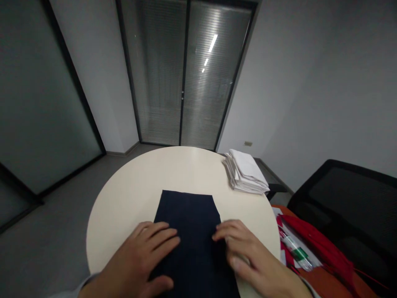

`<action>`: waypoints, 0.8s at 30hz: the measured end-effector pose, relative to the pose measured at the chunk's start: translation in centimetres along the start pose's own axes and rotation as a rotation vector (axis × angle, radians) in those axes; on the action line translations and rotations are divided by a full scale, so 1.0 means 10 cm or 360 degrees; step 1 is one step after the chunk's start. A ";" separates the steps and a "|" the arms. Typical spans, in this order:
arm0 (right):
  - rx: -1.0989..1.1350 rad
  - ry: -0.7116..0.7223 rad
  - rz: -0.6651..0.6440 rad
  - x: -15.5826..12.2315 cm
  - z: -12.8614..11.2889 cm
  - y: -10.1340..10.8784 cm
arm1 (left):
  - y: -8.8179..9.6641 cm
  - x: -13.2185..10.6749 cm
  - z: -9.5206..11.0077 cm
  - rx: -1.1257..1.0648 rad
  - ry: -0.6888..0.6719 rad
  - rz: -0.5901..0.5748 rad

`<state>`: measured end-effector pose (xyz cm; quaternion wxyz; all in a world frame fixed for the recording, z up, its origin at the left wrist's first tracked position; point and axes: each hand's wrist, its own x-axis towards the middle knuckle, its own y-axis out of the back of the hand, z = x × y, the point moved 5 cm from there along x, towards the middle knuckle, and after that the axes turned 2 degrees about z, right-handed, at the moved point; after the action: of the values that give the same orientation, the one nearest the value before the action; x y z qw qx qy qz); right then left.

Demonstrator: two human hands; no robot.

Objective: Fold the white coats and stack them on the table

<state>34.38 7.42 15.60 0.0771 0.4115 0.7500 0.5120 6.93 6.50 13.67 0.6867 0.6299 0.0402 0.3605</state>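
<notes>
A dark navy cloth (194, 231), apparently folded fabric, lies flat on the round cream table (130, 186) and runs out of view at the bottom. My left hand (141, 258) rests on its left side, fingers stretched out and slightly spread, thumb lower down on the fabric. At the right edge of the cloth is my right hand (248, 254). Its fingers are bent, with the fingertips touching the fabric near that edge and the thumb apart below them. No grip on the cloth shows in either hand.
A stack of folded white cloths (246, 171) sits at the table's far right edge. On the right, a black mesh chair (350, 207) has an orange seat holding a red item (319, 240) and a clear plastic bottle with a green label (296, 250). Glass doors (182, 74) stand behind.
</notes>
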 end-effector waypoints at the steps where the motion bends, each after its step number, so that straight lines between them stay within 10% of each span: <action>1: 0.0013 -0.0099 0.0034 0.18 0.08 0.04 | -0.11 0.11 0.10 0.0056 -0.0129 -0.0101; 7: -0.0473 -0.0490 -0.0202 1.08 0.88 -0.32 | -0.81 0.15 0.27 0.0177 -0.0447 -0.0233; 14: -0.0444 -0.0461 -0.0766 1.62 1.29 -0.34 | -0.68 0.21 0.16 -0.0305 -0.0201 -0.0488; 19: -0.0666 -0.0394 -0.0493 1.83 1.02 0.09 | -0.53 0.48 -0.03 -0.0572 0.0049 -0.0729; 24: -0.1182 0.0137 0.0039 1.21 0.08 0.14 | -0.61 0.51 -0.29 -0.0544 0.0173 -0.0599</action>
<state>27.68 16.58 20.10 0.1835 0.3426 0.5106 0.7669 11.94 12.01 9.61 0.8350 0.4659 0.1321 0.2612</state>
